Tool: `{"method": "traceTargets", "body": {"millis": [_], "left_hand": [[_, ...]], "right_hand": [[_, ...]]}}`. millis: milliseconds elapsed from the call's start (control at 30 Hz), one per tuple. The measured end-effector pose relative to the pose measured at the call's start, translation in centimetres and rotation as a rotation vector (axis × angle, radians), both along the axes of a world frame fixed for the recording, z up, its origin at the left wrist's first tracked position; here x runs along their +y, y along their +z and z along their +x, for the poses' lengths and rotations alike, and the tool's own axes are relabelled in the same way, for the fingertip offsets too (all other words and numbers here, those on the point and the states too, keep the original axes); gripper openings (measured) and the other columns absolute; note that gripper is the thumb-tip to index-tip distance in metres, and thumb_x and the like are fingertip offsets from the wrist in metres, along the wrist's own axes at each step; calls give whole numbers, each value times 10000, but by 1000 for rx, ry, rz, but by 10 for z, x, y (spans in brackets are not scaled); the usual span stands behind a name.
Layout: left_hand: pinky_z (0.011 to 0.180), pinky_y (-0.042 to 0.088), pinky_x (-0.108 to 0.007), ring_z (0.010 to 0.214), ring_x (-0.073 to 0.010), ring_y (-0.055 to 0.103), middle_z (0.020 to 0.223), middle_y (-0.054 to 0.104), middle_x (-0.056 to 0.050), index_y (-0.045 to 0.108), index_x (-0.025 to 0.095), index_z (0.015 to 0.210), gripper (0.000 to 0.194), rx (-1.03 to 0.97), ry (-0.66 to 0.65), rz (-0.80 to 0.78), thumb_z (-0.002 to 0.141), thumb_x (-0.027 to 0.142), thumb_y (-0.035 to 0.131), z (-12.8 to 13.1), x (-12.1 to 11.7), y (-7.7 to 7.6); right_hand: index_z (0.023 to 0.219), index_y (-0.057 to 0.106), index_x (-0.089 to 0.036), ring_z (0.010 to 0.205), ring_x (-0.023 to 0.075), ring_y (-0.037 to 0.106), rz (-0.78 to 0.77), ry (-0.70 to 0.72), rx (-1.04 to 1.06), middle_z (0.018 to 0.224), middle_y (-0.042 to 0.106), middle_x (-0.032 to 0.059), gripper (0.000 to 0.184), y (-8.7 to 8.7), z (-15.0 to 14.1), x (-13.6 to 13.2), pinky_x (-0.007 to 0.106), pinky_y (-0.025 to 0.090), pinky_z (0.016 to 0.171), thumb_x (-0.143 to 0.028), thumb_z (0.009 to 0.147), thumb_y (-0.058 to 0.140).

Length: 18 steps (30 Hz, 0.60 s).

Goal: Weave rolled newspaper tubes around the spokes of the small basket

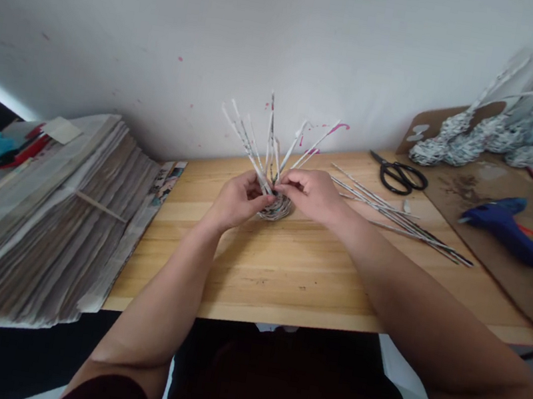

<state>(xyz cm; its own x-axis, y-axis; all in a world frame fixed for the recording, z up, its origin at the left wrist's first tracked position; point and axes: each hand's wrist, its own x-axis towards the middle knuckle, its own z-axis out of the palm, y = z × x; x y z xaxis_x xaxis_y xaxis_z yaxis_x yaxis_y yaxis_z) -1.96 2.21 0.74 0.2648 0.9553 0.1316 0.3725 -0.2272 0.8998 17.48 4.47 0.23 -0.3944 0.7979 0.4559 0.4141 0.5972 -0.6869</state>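
A small round basket [275, 210] woven from rolled newspaper sits on the wooden table between my hands. Several paper sticks [271, 129] rise from it and fan outward. My left hand [240, 201] wraps round the basket's left side, thumb and fingers closed on it near the base of the sticks. From the right, my right hand [309, 193] pinches a paper stick low down, close to the basket's rim. Its fingertips nearly meet the left thumb, and they partly hide the weave there.
Loose paper sticks [390, 212] lie right of the basket, with black scissors [399, 175] behind them. A blue glue gun [509, 231] rests on a brown board [453, 202]. Finished woven pieces [483, 136] stand at the back right. A tall newspaper stack [65, 221] fills the left.
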Motion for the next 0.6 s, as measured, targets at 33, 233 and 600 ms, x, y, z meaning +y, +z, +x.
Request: {"method": "traceTargets", "body": {"millis": [33, 233, 600], "left_hand": [[733, 547, -278, 774, -172, 690, 882, 746, -61, 645, 147, 966, 351, 11, 36, 9, 716, 356, 775, 0, -1, 0], [627, 479, -260, 659, -156, 625, 729, 731, -37, 729, 145, 790, 251, 178, 64, -2, 715, 382, 763, -2, -6, 13], [738, 505, -296, 768, -194, 672, 857, 778, -49, 744, 176, 836, 157, 280, 7, 63, 762, 308, 702, -4, -7, 15]], "right_hand": [[757, 709, -176, 619, 117, 521, -5, -3, 12, 646, 635, -25, 161, 0, 0, -1, 262, 329, 624, -237, 901, 673], [778, 706, -193, 662, 128, 581, 107, 80, 11, 694, 666, -15, 210, 5, -4, -12, 258, 375, 657, -223, 960, 605], [920, 727, -216, 804, 180, 675, 178, 71, 40, 857, 747, 35, 212, -3, -9, -15, 283, 460, 757, -294, 1002, 549]]}}
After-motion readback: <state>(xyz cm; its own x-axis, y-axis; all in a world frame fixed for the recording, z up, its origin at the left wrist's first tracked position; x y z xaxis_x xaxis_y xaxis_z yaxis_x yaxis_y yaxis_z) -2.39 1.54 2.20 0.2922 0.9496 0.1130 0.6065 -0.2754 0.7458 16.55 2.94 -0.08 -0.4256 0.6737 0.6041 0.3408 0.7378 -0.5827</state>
